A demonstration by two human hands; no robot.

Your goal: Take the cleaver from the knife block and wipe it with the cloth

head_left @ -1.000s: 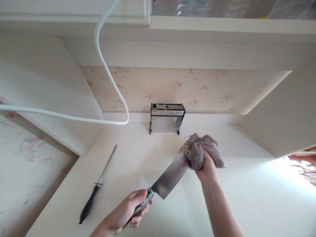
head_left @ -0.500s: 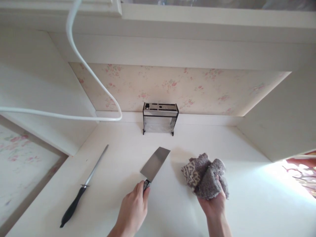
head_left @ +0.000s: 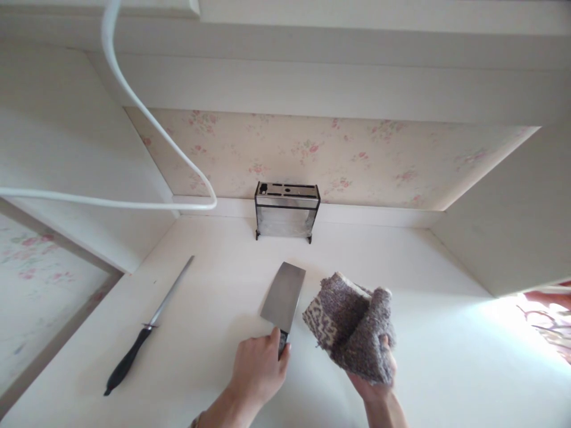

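My left hand (head_left: pixel 262 364) is closed around the dark handle of a cleaver (head_left: pixel 284 295), whose broad grey blade points away from me above the white counter. In my right hand (head_left: pixel 379 377) is a bunched grey-brown cloth (head_left: pixel 357 327) with a pale zigzag pattern along one side; its folds hide most of my fingers. The cloth is just right of the blade, with a small gap between them. On the counter to the left lies a honing steel (head_left: pixel 148 327) with a black handle, touched by neither hand.
A knife block (head_left: pixel 288 208) with a slotted top and see-through front stands by the back wall. A white cable (head_left: pixel 169 139) loops across the upper left. Side panels (head_left: pixel 499 220) and an overhead cabinet (head_left: pixel 312 44) enclose the white counter (head_left: pixel 214 285).
My left hand has shifted right, and the cleaver blade is turned more upright in view. The cloth has moved left toward the blade and opened out somewhat in my right hand.
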